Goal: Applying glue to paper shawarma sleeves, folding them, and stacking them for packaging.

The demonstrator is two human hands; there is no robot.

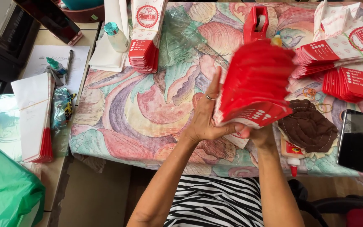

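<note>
Red-and-white paper bags [255, 86], fanned into a thick stack, sit upright between both hands above the near edge of the tabletop [148, 105]. Left hand [206, 115] presses flat against the stack's left side, fingers [214, 86] stretched upward, a ring on one, thumb hooked under the bottom corner. Right hand [259, 133] is mostly hidden beneath the stack; its fingers wrap the lower end and grip it from below.

Everything else is placed from that stack. Just right of it lies a brown quilted cloth [307, 126], with a glue bottle [291, 155] poking out under the cloth's near edge. Further right a dark phone [356, 140] lies face up. Beyond the cloth, a few rubber bands [318, 101] lie loose. Up and to the right, more bundles of bags [345, 59] are piled in overlapping rows. Directly behind the stack stands a red tape dispenser [255, 23]. Up and to the left sits a banded bundle [145, 40], and left of that a small clear bottle [116, 37] with a teal cap. Far left, off the flowered cloth, another bundle [34, 117] lies beside a pen [69, 65] on a sheet of paper, and a green plastic bag [5, 189] fills the near corner.
</note>
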